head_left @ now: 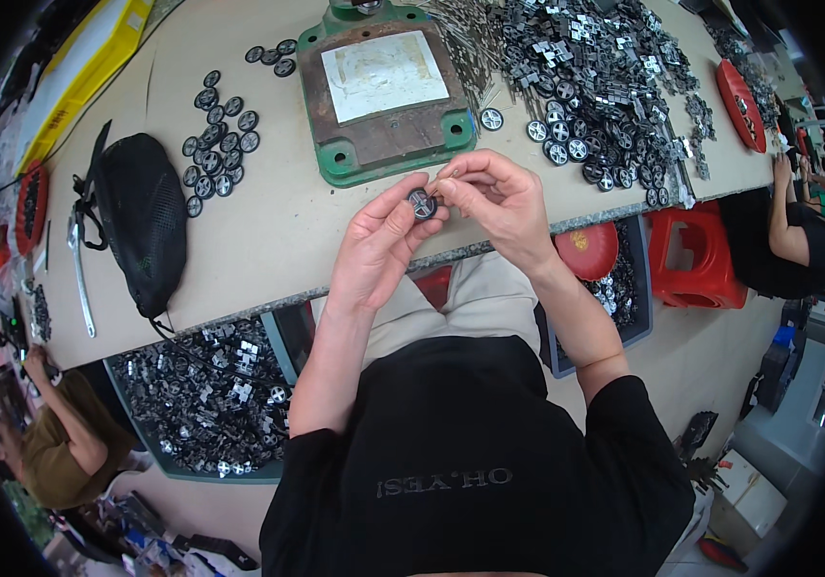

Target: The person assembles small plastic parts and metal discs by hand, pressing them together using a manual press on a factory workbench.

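Note:
My left hand (374, 240) holds a small black toy wheel (422, 204) with silver spokes between thumb and fingers. The right hand (504, 204) is pinched closed just beside it, on what looks like a thin metal rod (439, 184) that meets the wheel; the fingers cover most of it. Both hands are over the table's near edge, just in front of a green press base (388, 173) with a brown metal plate. A single loose wheel (491, 118) lies to the right of the base.
Several wheels (229, 142) lie left of the base, near a black mesh bag (143, 216) and a wrench (80, 269). Thin metal rods (456, 43) and heaped black parts (576, 58) are at right. Bins of parts (215, 409) stand below. Other people sit at both sides.

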Action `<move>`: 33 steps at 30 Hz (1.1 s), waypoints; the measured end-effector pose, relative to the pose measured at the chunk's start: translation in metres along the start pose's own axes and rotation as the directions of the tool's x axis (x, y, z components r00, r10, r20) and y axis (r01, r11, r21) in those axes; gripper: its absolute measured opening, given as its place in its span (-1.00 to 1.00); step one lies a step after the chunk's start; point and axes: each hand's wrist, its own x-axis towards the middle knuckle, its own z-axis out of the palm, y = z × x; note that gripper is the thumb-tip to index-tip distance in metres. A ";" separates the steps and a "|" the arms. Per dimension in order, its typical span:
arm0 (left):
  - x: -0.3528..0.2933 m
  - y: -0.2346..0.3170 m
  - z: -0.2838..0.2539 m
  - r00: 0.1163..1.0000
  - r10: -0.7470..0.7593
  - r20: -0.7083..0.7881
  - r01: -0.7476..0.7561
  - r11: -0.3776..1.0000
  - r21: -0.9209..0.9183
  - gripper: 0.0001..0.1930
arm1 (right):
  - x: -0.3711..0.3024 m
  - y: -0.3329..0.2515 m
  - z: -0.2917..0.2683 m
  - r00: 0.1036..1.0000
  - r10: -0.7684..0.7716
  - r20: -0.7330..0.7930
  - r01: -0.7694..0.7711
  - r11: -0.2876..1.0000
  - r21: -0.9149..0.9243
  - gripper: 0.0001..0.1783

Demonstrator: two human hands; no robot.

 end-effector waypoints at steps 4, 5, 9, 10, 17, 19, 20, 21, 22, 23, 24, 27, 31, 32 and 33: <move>0.001 -0.004 0.001 0.999 0.030 -0.025 -0.029 0.999 0.042 -0.64 | -0.007 0.004 -0.002 0.931 -0.350 0.101 0.356 0.818 -0.451 -0.90; 0.001 -0.004 0.002 0.999 0.033 -0.035 -0.033 0.999 0.014 -0.67 | -0.009 0.005 -0.001 0.931 -0.351 0.100 0.357 0.817 -0.454 -0.90; 0.004 -0.005 0.002 1.000 -0.014 0.003 0.014 0.999 0.043 -0.67 | -0.012 0.004 0.002 0.978 -0.206 -0.032 0.194 0.954 -0.229 -0.87; 0.004 -0.003 0.002 1.000 -0.019 -0.015 0.020 0.999 0.025 -0.67 | -0.012 0.001 -0.001 0.986 -0.167 -0.005 0.162 0.966 -0.200 -0.84; 0.003 0.000 -0.001 0.999 -0.041 -0.034 0.044 0.996 0.078 -0.58 | 0.049 -0.039 -0.078 0.966 -0.190 -0.173 -0.023 0.608 -0.794 -0.80; 0.005 -0.001 0.000 0.998 -0.040 -0.040 0.043 0.996 0.077 -0.59 | 0.070 -0.031 -0.101 0.953 -0.241 -0.181 -0.077 0.387 -0.919 -0.70; 0.007 -0.001 0.000 0.998 -0.042 -0.035 0.045 0.996 0.077 -0.59 | 0.077 -0.023 -0.107 0.935 -0.336 -0.113 -0.027 0.251 -0.968 -0.64; 0.008 -0.001 0.000 0.999 -0.042 -0.034 0.044 0.996 0.077 -0.59 | 0.082 -0.020 -0.107 0.909 -0.415 -0.030 0.016 0.107 -0.994 -0.58; 0.008 -0.002 0.000 0.999 -0.041 -0.034 0.043 0.996 0.076 -0.59 | 0.084 -0.018 -0.107 0.944 -0.325 -0.053 -0.019 0.105 -0.994 -0.48; 0.008 -0.002 0.001 0.999 -0.040 -0.036 0.043 0.996 0.077 -0.59 | 0.085 -0.017 -0.108 0.945 -0.324 -0.052 -0.018 0.107 -0.994 -0.48; 0.007 -0.002 0.001 0.999 -0.037 -0.034 0.039 0.997 0.073 -0.59 | 0.088 -0.016 -0.109 0.949 -0.307 -0.070 -0.030 0.134 -0.991 -0.48; 0.005 0.001 0.002 0.998 -0.022 -0.050 0.024 0.998 0.050 -0.63 | 0.084 -0.018 -0.105 0.937 -0.345 -0.051 0.018 0.194 -0.981 -0.47; 0.003 -0.002 0.006 0.994 0.013 -0.112 -0.003 0.996 0.084 -0.68 | 0.044 -0.034 -0.078 0.982 -0.108 -0.155 -0.034 0.706 -0.707 -0.44; 0.003 -0.003 0.007 0.992 0.017 -0.125 -0.006 0.997 0.081 -0.68 | 0.034 -0.036 -0.071 0.991 0.009 -0.134 -0.076 0.861 -0.502 -0.45; 0.004 -0.005 0.009 0.991 0.032 -0.126 -0.018 0.994 0.112 -0.68 | 0.021 -0.037 -0.066 0.989 0.116 -0.096 -0.138 0.953 -0.270 -0.45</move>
